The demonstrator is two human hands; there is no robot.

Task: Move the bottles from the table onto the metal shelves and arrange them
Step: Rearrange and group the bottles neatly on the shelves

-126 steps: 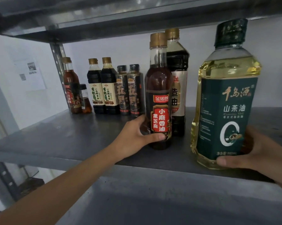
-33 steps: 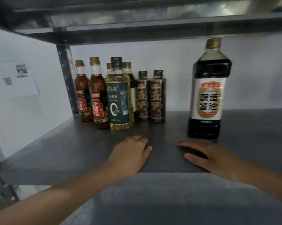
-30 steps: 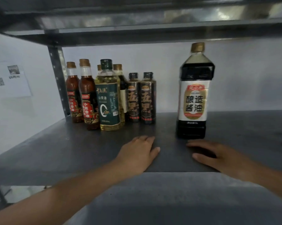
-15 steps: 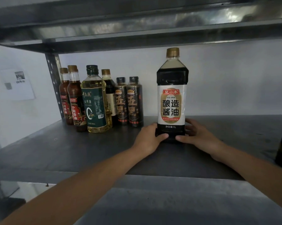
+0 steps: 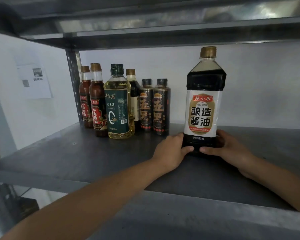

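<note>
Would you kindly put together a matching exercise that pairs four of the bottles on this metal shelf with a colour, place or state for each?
Things:
1. large soy sauce bottle
2. camellia oil bottle
3. slim black bottles
4. sesame oil bottles

Descriptions:
A. dark green cap, pale yellow contents
B. gripped at its base by the left hand and right hand
C. red labels, nearest the shelf upright
D. black caps, standing side by side

Pairs: 1-B, 2-A, 3-D, 4-C
</note>
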